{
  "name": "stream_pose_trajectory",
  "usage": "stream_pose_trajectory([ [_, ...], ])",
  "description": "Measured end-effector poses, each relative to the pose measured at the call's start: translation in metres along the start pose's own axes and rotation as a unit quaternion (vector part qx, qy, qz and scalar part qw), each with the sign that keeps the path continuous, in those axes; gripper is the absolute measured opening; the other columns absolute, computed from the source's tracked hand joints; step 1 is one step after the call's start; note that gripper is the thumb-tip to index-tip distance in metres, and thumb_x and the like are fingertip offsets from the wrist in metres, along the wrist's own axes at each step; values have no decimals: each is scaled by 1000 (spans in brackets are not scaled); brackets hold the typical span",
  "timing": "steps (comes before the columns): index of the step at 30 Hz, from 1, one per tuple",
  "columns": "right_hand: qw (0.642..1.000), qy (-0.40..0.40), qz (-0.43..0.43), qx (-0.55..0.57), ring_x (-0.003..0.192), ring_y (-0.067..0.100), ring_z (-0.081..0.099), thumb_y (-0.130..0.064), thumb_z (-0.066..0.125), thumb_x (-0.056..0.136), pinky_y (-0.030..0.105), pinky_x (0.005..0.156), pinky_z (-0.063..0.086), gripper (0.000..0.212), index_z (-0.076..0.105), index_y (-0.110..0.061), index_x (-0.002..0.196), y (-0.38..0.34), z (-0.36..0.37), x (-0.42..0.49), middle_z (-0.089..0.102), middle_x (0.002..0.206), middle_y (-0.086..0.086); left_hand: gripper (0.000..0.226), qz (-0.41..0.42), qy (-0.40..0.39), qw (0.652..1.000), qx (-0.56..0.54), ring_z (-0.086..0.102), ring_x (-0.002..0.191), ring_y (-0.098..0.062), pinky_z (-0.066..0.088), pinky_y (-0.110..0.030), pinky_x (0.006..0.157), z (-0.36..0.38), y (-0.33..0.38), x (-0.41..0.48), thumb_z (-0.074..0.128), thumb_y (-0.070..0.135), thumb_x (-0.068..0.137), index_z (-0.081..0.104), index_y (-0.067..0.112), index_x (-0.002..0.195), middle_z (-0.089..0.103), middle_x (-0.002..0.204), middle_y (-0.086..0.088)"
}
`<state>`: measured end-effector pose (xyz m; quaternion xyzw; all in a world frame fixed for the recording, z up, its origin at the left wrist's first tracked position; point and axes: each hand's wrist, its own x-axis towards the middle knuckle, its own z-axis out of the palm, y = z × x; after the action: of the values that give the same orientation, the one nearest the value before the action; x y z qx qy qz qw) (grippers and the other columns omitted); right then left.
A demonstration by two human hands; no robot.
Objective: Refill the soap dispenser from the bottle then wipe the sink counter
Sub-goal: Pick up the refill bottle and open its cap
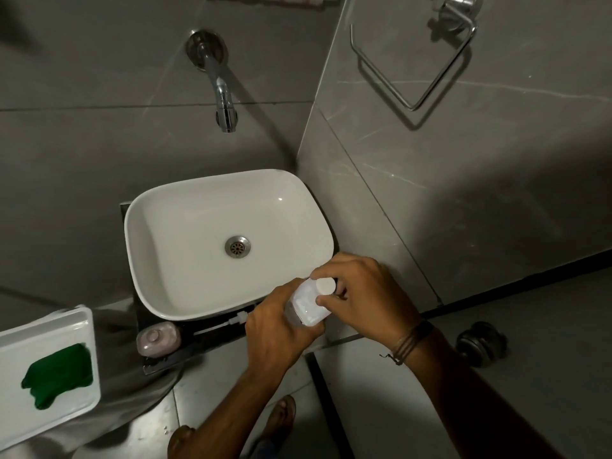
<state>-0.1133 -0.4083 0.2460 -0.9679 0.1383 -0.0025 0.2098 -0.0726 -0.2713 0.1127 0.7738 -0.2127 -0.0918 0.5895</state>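
Observation:
I hold a clear plastic bottle (306,308) with a white cap (325,286) over the front right corner of the white basin (165,260). My left hand (276,332) wraps around the bottle's body. My right hand (361,296) has its fingertips around the cap. A pinkish soap dispenser (159,337) stands on the dark counter ledge (165,364) in front of the basin, its top without a pump. A white pump with its tube (231,321) lies on the ledge beside it. A green cloth (58,374) rests in a white tray (49,326) at the left.
A chrome spout (223,94) comes out of the grey tiled wall above the basin. A metal towel ring (414,67) hangs on the right wall. A dark door knob (480,342) is at the right. My sandalled foot (281,419) stands on the tiled floor below.

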Motion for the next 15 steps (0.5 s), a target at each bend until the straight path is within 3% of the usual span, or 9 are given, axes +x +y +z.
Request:
stream_pose_trajectory([
  [3,990,93,-9,103,94,-3,68,-18,81,81,11,81,57,41,72,-25,120,12,-9,1,72,111,-14,50,-10,-26,1000,12,71,89,-5,62,-31,75,-2,-12,0,90,40,65,70,38,110,75,99,17],
  [6,957,200,138,158,80,-10,69,-21,87,74,3,61,50,38,72,-27,108,44,13,11,71,92,-22,58,-18,-27,999,28,70,90,-5,60,-29,76,-5,-21,-3,90,42,63,71,37,117,74,99,17],
  [9,924,171,273,208,76,8,74,-12,89,70,17,65,57,32,77,-13,100,80,70,19,78,89,1,63,-22,-14,999,38,68,95,5,55,-13,78,-7,-28,-9,90,49,60,66,51,118,72,103,28],
  [11,922,153,299,195,73,18,73,-3,87,69,26,65,60,22,79,-9,89,98,112,25,78,83,7,68,-28,-12,998,45,64,98,13,47,-2,79,-9,-32,-14,89,51,57,61,59,119,67,108,36],
  [13,924,138,317,162,63,18,64,-1,80,68,25,56,49,10,73,-8,68,111,147,34,72,68,10,71,-36,-18,998,45,64,102,12,44,1,82,-8,-38,-19,89,51,58,63,53,124,67,114,35],
  [15,911,125,356,164,66,19,60,-2,75,70,22,58,40,6,70,-6,69,120,172,42,70,72,14,72,-31,-24,998,42,66,103,10,44,0,82,-6,-45,-23,90,46,58,63,55,125,67,116,33],
])
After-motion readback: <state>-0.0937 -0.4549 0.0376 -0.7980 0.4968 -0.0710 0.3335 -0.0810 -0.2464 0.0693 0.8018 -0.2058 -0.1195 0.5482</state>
